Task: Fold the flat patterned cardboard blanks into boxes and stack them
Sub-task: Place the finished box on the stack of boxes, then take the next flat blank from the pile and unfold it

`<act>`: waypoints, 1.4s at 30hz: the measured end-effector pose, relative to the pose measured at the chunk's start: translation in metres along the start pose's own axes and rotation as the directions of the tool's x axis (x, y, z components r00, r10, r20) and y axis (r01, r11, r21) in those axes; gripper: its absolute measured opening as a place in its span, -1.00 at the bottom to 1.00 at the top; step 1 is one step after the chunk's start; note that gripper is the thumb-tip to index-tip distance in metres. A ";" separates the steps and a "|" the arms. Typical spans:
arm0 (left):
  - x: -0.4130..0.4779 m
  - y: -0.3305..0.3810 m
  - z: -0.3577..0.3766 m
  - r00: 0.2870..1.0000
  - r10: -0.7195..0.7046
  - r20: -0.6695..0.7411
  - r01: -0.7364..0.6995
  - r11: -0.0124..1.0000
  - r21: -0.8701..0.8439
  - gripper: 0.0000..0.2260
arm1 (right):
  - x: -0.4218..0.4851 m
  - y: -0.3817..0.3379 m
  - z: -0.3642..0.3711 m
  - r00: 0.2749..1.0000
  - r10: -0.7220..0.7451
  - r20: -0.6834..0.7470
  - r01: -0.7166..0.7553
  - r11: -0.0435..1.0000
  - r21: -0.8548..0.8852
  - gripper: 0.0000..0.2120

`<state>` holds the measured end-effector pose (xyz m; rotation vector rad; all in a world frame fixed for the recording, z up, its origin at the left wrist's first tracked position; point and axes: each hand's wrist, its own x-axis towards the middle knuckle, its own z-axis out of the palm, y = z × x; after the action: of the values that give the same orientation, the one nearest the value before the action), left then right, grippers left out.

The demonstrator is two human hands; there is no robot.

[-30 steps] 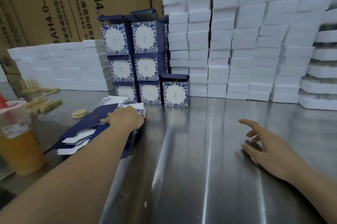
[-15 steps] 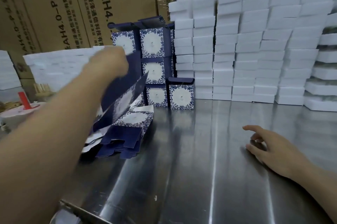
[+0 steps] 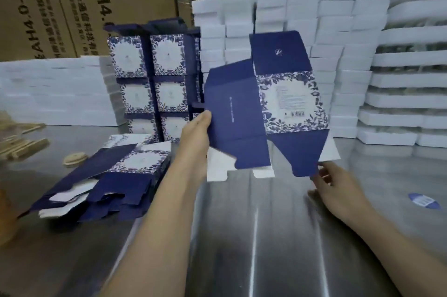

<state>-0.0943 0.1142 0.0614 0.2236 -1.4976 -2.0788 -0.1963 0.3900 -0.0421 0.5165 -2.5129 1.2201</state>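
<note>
at the far left, brown cartons [image 3: 96, 6] stand behind everything, printed sideways with "ah4.0-p" and chinese characters too blurred to read. below them a low bank of white slabs [image 3: 48, 93] sits on the steel table [image 3: 242, 236], with wooden strips [image 3: 21, 144] and a round wooden disc [image 3: 75, 159] nearer. a pile of flat blanks [image 3: 116, 183] lies near the left, navy flaps fanned out, the top one showing a white oval in blue floral print. behind it, the folded boxes [image 3: 154, 83] are stacked in columns three high, floral faces toward the camera.

the left hand [image 3: 196, 137] grasps one blank [image 3: 266, 108] by its left edge, thumb on the navy panel, holding it upright above the table at centre. that blank carries a small pale emblem on its top navy panel, a line of tiny print down the side panel, and a text block with a barcode inside the floral frame, none legible. the right hand [image 3: 338, 190] is loose, clasping nothing, fingers spread, its index tip at the blank's lower right flap. tall white stacks [image 3: 314, 18] fill the far right, and a blue oval sticker [image 3: 423, 200] with a barcode lies on the table there.
</note>
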 end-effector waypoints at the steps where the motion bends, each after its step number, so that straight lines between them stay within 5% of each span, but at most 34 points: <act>1: 0.004 -0.022 -0.001 0.996 -0.086 0.013 0.087 0.995 -0.055 -0.73 | 0.002 0.003 -0.003 0.999 0.030 -0.045 -0.029 0.999 0.018 -0.87; 4: 0.009 -0.062 -0.006 0.973 -0.226 0.042 0.230 0.965 -0.124 -0.72 | 0.005 0.009 -0.012 0.986 0.132 -0.105 -0.106 0.970 0.221 -0.81; 7: 0.011 -0.077 -0.002 0.958 -0.273 0.085 0.281 0.953 -0.111 -0.73 | 0.009 0.002 -0.020 0.951 0.295 -0.093 -0.189 0.794 0.578 -0.83; 10: 0.013 -0.081 0.002 0.961 -0.271 0.047 0.275 0.957 -0.096 -0.74 | 0.014 -0.006 -0.026 0.930 0.349 -0.112 -0.160 0.662 0.732 -0.84; 18: 0.016 -0.078 0.001 0.963 -0.247 0.104 0.254 0.965 -0.062 -0.70 | 0.007 -0.024 -0.022 0.962 0.238 -0.132 -0.083 0.719 0.690 -0.60; 22: 0.008 -0.075 0.005 0.926 -0.354 0.131 0.361 0.932 -0.033 -0.62 | 0.004 -0.029 -0.017 0.968 0.217 -0.124 -0.087 0.758 0.647 -0.49; 31: -0.013 -0.058 0.022 0.887 -0.235 0.397 0.293 0.951 -0.093 -0.65 | -0.009 -0.052 -0.015 0.979 0.168 -0.113 -0.029 0.669 0.743 -0.65; 35: -0.022 -0.060 0.036 0.868 -0.232 0.440 0.259 0.966 -0.001 -0.12 | -0.014 -0.061 -0.011 0.992 0.101 0.071 -0.116 0.571 0.813 -0.73; 38: -0.025 -0.074 0.042 0.916 -0.103 0.388 0.101 0.995 0.025 0.14 | -0.021 -0.063 -0.011 0.974 0.091 0.206 -0.225 0.465 0.856 -0.69; 42: -0.021 -0.084 0.042 0.961 0.111 0.254 -0.161 0.969 0.185 0.06 | -0.026 -0.067 -0.014 0.971 0.053 0.231 -0.232 0.423 0.876 -0.75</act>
<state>-0.1248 0.1781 -0.0043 -0.0595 -1.8201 -1.8952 -0.1416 0.3673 0.0018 0.6347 -1.7764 2.7078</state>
